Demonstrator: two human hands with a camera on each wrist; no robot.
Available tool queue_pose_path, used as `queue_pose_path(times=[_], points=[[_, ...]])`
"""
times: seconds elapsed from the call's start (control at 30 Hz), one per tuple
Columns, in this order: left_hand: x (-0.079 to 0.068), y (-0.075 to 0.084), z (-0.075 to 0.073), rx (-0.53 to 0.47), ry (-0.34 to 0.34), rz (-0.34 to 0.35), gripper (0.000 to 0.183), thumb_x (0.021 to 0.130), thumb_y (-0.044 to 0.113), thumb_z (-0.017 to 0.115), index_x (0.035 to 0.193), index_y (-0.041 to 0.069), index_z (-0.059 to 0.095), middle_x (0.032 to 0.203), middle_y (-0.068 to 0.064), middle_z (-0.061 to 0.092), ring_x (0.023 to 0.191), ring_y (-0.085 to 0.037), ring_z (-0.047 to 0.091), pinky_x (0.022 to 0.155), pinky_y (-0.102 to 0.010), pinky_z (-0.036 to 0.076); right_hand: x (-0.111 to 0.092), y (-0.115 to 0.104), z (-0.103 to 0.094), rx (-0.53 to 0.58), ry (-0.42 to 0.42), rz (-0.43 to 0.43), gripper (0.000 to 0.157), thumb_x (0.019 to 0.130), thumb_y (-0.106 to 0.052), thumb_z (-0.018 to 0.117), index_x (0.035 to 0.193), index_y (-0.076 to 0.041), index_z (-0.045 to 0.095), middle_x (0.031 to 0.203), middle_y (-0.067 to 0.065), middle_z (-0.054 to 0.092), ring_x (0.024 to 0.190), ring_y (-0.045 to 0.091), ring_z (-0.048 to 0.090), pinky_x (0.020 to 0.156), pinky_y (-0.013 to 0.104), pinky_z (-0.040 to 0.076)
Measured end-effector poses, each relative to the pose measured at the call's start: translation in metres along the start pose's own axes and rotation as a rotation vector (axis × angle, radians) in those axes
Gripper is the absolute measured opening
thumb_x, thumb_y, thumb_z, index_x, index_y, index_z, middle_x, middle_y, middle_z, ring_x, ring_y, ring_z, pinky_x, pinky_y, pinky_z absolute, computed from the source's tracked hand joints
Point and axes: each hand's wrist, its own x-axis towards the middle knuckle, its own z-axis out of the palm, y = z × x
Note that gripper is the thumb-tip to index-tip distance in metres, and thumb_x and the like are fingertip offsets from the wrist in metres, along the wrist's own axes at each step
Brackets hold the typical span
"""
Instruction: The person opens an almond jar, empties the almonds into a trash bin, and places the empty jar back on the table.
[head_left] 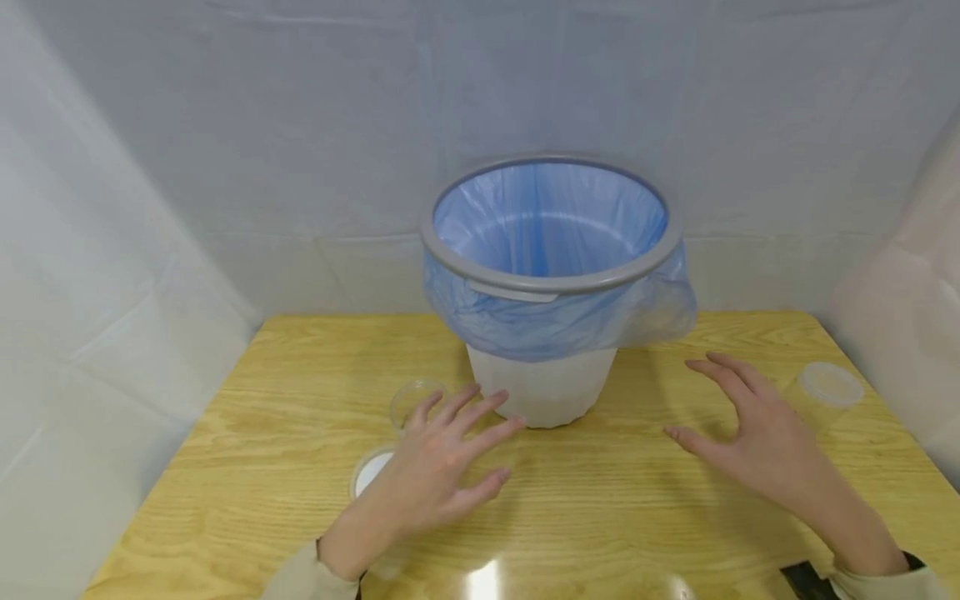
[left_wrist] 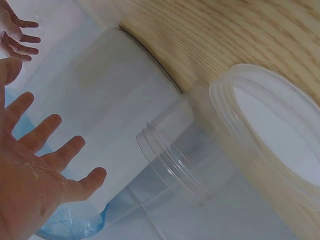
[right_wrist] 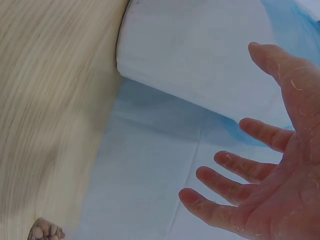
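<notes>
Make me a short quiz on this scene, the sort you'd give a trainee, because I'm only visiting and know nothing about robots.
1. In the head view, which is nearer the clear round container with a white interior: the left hand or the right hand?
2. What lines the round white bin with a grey rim?
A) a brown paper sack
B) a blue translucent plastic bag
C) a black cloth
3. True or false: the right hand is gripping the bin's rim.

Key:
1. The left hand.
2. B.
3. False; its fingers are spread apart and it holds nothing.
</notes>
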Motion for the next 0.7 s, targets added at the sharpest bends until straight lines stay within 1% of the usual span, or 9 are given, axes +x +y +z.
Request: queue_pose_path(times=[0.2, 0.27, 0.33, 0.43, 0.5, 0.53, 0.6, 0.63, 0.7], points=[[0.002, 0.003, 0.002, -0.017, -0.021, 0.003, 0.052, 0.094, 0.045, 0.064, 0.143, 0.029, 0.059, 0.150, -0.005, 0.056, 0.135, -0.039, 0.056, 0.102, -0.067, 0.045, 0.000, 0.009, -0.009, 0.041, 0.023, 0.026, 0.081, 0.083, -0.040, 0.084, 0.149, -0.013, 0.048, 0.153, 0.028, 0.041, 0.130, 0.058, 0.044, 0.088, 0.074, 0.041], [0.003, 0.003, 0.002, -0.015, -0.024, 0.008, 0.052, 0.094, 0.045, 0.064, 0.143, 0.030, 0.058, 0.150, -0.004, 0.057, 0.135, -0.038, 0.056, 0.102, -0.066, 0.046, 0.000, 0.012, -0.012, 0.034, 0.026, 0.033, 0.081, 0.083, -0.040, 0.084, 0.149, -0.012, 0.048, 0.152, 0.029, 0.041, 0.113, 0.049, 0.056, 0.082, 0.062, 0.050], [0.004, 0.004, 0.003, -0.010, -0.022, 0.016, 0.052, 0.094, 0.045, 0.065, 0.143, 0.030, 0.058, 0.150, -0.004, 0.057, 0.135, -0.038, 0.056, 0.101, -0.065, 0.047, -0.001, 0.014, -0.015, 0.021, 0.014, 0.049, 0.081, 0.085, -0.042, 0.082, 0.151, -0.012, 0.046, 0.153, 0.030, 0.040, 0.092, 0.033, 0.063, 0.072, 0.045, 0.054], [0.005, 0.005, 0.004, -0.004, -0.021, 0.027, 0.053, 0.093, 0.045, 0.066, 0.143, 0.030, 0.058, 0.150, -0.004, 0.057, 0.135, -0.038, 0.056, 0.101, -0.065, 0.047, -0.001, 0.019, -0.021, 0.013, 0.009, 0.063, 0.081, 0.086, -0.041, 0.081, 0.152, -0.012, 0.044, 0.153, 0.031, 0.039, 0.064, 0.006, 0.055, 0.055, 0.023, 0.044], [0.006, 0.006, 0.005, -0.004, -0.022, 0.033, 0.053, 0.093, 0.045, 0.066, 0.143, 0.030, 0.058, 0.150, -0.005, 0.056, 0.135, -0.038, 0.056, 0.101, -0.065, 0.047, 0.000, 0.021, -0.024, 0.013, 0.011, 0.075, 0.081, 0.087, -0.040, 0.081, 0.152, -0.011, 0.043, 0.153, 0.032, 0.038, 0.060, 0.002, 0.056, 0.054, 0.022, 0.045], [0.006, 0.006, 0.006, -0.004, -0.025, 0.035, 0.053, 0.093, 0.045, 0.066, 0.143, 0.030, 0.058, 0.151, -0.004, 0.056, 0.136, -0.038, 0.055, 0.101, -0.065, 0.047, 0.000, 0.022, -0.026, 0.006, 0.023, 0.077, 0.081, 0.086, -0.040, 0.081, 0.152, -0.010, 0.044, 0.153, 0.032, 0.039, 0.065, 0.007, 0.060, 0.056, 0.026, 0.048], [0.007, 0.007, 0.006, -0.007, -0.032, 0.035, 0.053, 0.093, 0.046, 0.065, 0.143, 0.031, 0.058, 0.151, -0.004, 0.055, 0.137, -0.038, 0.055, 0.101, -0.066, 0.047, 0.000, 0.024, -0.029, 0.000, 0.044, 0.091, 0.080, 0.086, -0.040, 0.081, 0.151, -0.008, 0.045, 0.153, 0.032, 0.039, 0.086, 0.025, 0.068, 0.063, 0.040, 0.055], [0.008, 0.007, 0.006, -0.004, -0.035, 0.033, 0.053, 0.093, 0.046, 0.065, 0.143, 0.031, 0.058, 0.151, -0.004, 0.055, 0.137, -0.038, 0.054, 0.101, -0.066, 0.047, 0.000, 0.025, -0.030, -0.004, 0.058, 0.099, 0.080, 0.086, -0.039, 0.081, 0.150, -0.007, 0.045, 0.153, 0.032, 0.039, 0.095, 0.036, 0.066, 0.067, 0.049, 0.055], [0.009, 0.008, 0.007, -0.003, -0.042, 0.031, 0.053, 0.094, 0.047, 0.064, 0.144, 0.032, 0.057, 0.152, -0.003, 0.055, 0.138, -0.038, 0.053, 0.101, -0.066, 0.047, -0.001, 0.027, -0.033, -0.015, 0.083, 0.124, 0.080, 0.087, -0.039, 0.081, 0.149, -0.005, 0.045, 0.153, 0.032, 0.038, 0.116, 0.054, 0.054, 0.077, 0.065, 0.049]])
